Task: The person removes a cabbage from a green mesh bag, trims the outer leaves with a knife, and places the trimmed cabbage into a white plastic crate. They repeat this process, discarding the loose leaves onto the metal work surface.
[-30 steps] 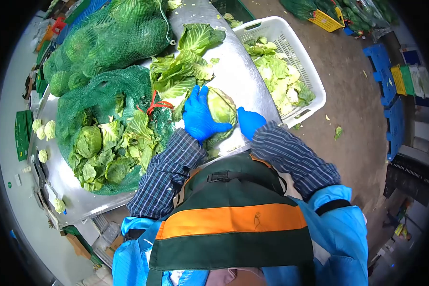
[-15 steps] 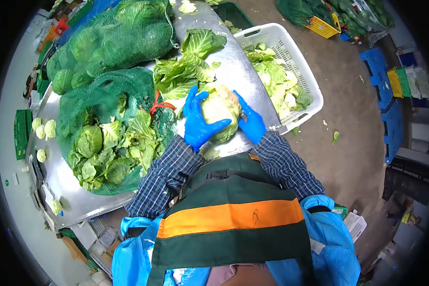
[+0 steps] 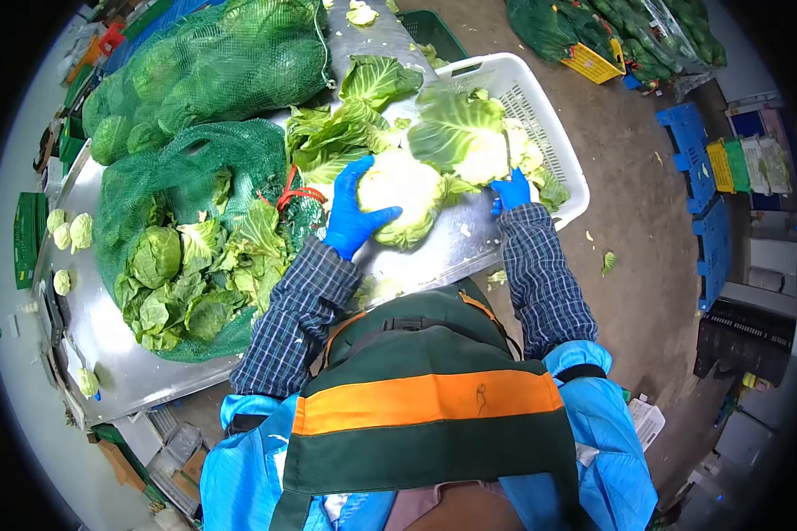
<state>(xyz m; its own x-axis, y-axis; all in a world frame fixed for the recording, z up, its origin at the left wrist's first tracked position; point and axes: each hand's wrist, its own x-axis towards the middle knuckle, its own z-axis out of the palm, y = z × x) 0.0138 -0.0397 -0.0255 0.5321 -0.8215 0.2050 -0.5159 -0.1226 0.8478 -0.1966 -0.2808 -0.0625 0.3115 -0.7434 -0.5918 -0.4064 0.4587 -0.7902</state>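
Note:
A pale green cabbage point(image 3: 405, 196) rests on the metal table point(image 3: 452, 257) in front of me. My left hand point(image 3: 356, 211), in a blue glove, is spread against its left side, steadying it. Out to the right, my right hand point(image 3: 512, 189), also gloved in blue, is closed on the base of a large cabbage leaf point(image 3: 456, 133). That leaf spans the gap between the cabbage and the white basket point(image 3: 576, 181), which holds other pale leaves. Behind the cabbage lie loose green leaves point(image 3: 341, 133).
An open green mesh bag point(image 3: 195, 142) of cabbage and leaves lies left, a full one point(image 3: 212, 71) behind it. Small cabbage pieces point(image 3: 81, 232) sit at the table's left edge. A green crate point(image 3: 434, 34), yellow crate point(image 3: 595, 62) and blue pallets point(image 3: 689, 146) stand beyond.
My right hand has left the cabbage's right side and moved right towards the basket, with a large leaf now in it. My left hand stays at the cabbage.

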